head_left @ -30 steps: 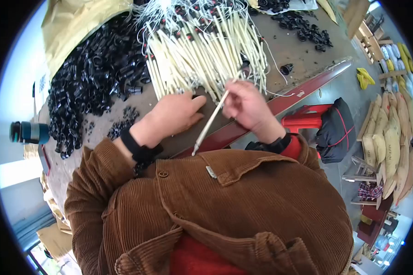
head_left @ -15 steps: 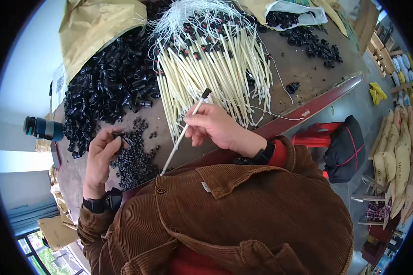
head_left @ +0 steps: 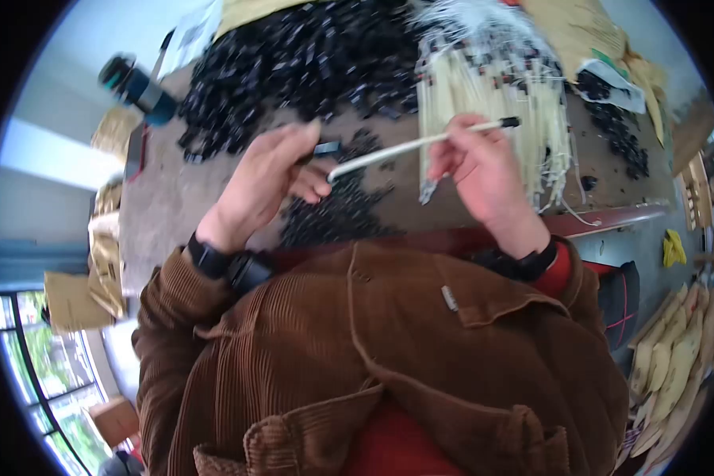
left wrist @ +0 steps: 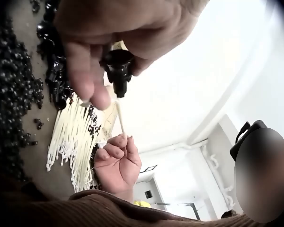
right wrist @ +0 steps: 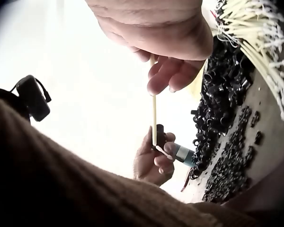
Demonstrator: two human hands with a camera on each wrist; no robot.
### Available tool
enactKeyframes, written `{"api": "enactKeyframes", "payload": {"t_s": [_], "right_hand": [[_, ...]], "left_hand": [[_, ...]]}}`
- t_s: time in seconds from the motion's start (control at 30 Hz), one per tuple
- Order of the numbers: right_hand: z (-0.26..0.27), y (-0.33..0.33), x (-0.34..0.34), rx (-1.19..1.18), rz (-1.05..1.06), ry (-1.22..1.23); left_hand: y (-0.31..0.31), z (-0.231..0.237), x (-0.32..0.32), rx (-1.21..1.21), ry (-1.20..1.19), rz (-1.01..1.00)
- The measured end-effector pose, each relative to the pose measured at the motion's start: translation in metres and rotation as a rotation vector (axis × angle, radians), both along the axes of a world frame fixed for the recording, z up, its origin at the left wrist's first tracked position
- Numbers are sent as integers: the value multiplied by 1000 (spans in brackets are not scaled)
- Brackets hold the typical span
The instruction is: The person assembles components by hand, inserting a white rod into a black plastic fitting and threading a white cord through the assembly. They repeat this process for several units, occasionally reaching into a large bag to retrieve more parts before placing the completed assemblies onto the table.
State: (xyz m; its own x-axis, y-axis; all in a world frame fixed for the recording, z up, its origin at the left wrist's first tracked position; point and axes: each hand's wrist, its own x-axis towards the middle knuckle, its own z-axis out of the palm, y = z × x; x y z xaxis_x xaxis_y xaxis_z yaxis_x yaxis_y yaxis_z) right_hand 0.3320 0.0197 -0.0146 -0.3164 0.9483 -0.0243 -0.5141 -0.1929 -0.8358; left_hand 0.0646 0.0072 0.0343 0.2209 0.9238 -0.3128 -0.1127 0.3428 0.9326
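Observation:
In the head view my left hand (head_left: 258,178) is held over the table with a black plastic fitting (head_left: 328,148) between thumb and fingers. The left wrist view shows this fitting (left wrist: 118,71) close up, flared at the top with a narrow stem below. My right hand (head_left: 488,170) pinches a thin cream rod (head_left: 397,150) that has a black cap (head_left: 510,122) at one end. The rod's other, white-tipped end reaches to the left fingers. From the right wrist view, the rod (right wrist: 154,113) runs down to the fitting (right wrist: 160,135) in the left hand (right wrist: 149,165).
Many black fittings (head_left: 293,59) are heaped on the table at the back. Below them lies a pile of small black parts (head_left: 337,208). A bundle of cream rods (head_left: 484,87) with white strings lies to the right. A dark bottle (head_left: 139,87) stands at the left edge.
My left hand has risen from the small parts and come in toward the rod, with a fitting in its fingers. The rod has swung from slanting toward my jacket to nearly level. The head view has turned left.

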Motion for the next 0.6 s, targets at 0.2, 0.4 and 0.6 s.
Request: {"api": "enactKeyframes", "payload": {"t_s": [0.2, 0.4, 0.6], "right_hand": [[5, 4, -50, 48, -35, 46], [-3, 17, -89, 57, 59, 8], [-5, 22, -114, 64, 121, -5]], "left_hand": [[-16, -23, -60, -16, -81, 37], [-37, -33, -97, -74, -145, 126], [-43, -39, -114, -15, -229, 170]]}}
